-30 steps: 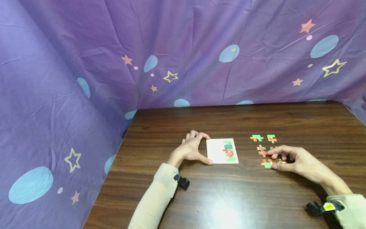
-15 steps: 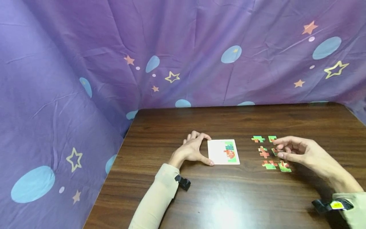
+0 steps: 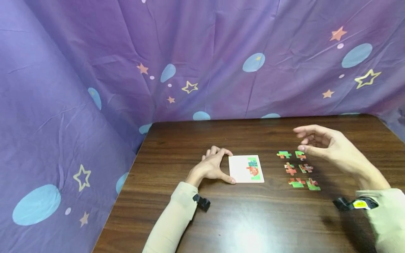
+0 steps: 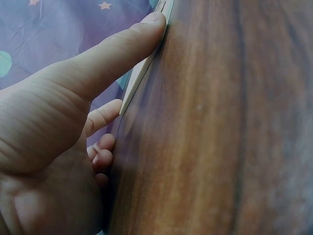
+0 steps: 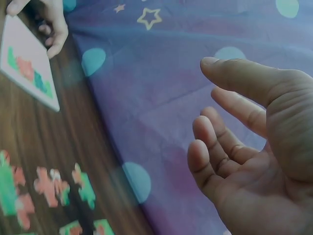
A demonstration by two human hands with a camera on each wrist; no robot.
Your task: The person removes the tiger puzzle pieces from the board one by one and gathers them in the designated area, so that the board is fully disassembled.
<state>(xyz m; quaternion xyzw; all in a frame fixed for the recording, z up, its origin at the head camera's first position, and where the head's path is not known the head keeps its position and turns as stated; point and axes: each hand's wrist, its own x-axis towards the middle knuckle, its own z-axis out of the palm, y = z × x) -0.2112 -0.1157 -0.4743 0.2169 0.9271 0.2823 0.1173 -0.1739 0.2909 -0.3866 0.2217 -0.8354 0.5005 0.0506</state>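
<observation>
My left hand (image 3: 210, 168) holds a square white puzzle board (image 3: 238, 169) by its left side, thumb at the near corner and index finger at the far one. A few joined green, blue and red jigsaw pieces (image 3: 253, 170) fill part of the board's right side. In the left wrist view the thumb lies along the board's thin edge (image 4: 138, 78). My right hand (image 3: 330, 149) hovers behind and right of the loose jigsaw pieces, fingers loosely bent, nothing between them. The right wrist view shows its palm and fingers (image 5: 205, 132) bare.
Several loose jigsaw pieces lie in two columns right of the board, among them a green and blue one (image 3: 284, 154) at the back and a green and red one (image 3: 313, 185) in front. A purple star-patterned cloth (image 3: 221, 70) hangs behind the brown table (image 3: 190, 137).
My right hand has lifted from the front loose pieces and moved back and away from them, uncovering all of them. The left hand and the board have stayed put.
</observation>
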